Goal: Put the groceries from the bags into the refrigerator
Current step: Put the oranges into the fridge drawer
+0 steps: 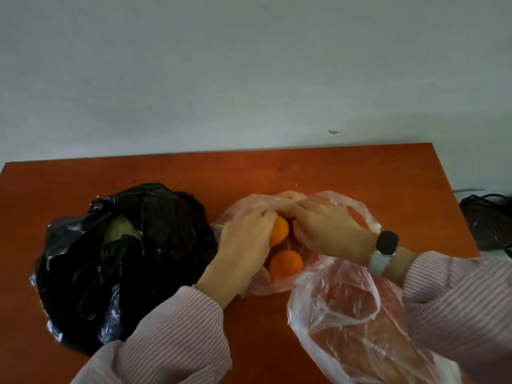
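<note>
Centre frame: left hand [243,239] and right hand [324,228] are cupping oranges [279,231] inside clear bag [357,217]; gathering several together seems best.

I see both hands in the clear plastic bag [343,309] on the red-brown table [360,173]. Left hand [243,245] cups an orange [279,231]; right hand [327,225] pinches bag film beside it. Second orange [285,264] lies just below. Black bag [116,267] sits left, something pale green [119,231] showing.

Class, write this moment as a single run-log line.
hands: left and right in clear bag | contents: oranges | black bag: untouched | fridge: not in view
</note>
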